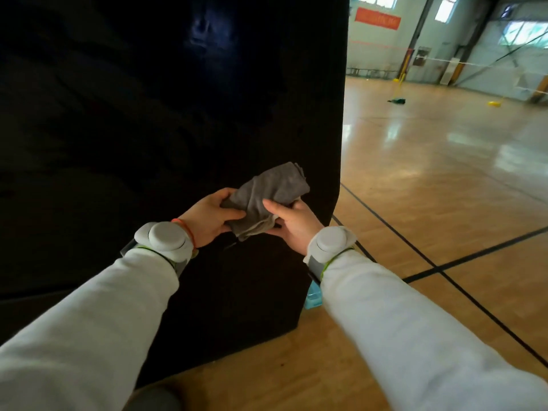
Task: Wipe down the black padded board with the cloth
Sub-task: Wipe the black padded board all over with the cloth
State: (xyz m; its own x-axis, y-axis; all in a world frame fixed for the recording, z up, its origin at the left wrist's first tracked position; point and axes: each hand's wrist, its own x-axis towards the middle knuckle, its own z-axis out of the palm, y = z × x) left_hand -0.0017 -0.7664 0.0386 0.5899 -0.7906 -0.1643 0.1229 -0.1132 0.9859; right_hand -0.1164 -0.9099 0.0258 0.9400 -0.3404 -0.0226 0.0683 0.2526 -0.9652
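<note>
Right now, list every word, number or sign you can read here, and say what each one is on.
No text here is readable.
The orange banner on the far wall: it carries marks like writing, too blurred to read.
The cloth, black board and wrist bands: no words or numbers seen.

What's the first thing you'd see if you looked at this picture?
A huge black board fills the left and middle, standing upright on a shiny wooden floor. In front of it, low in the middle, the left hand and right hand both hold a crumpled grey cloth.
</note>
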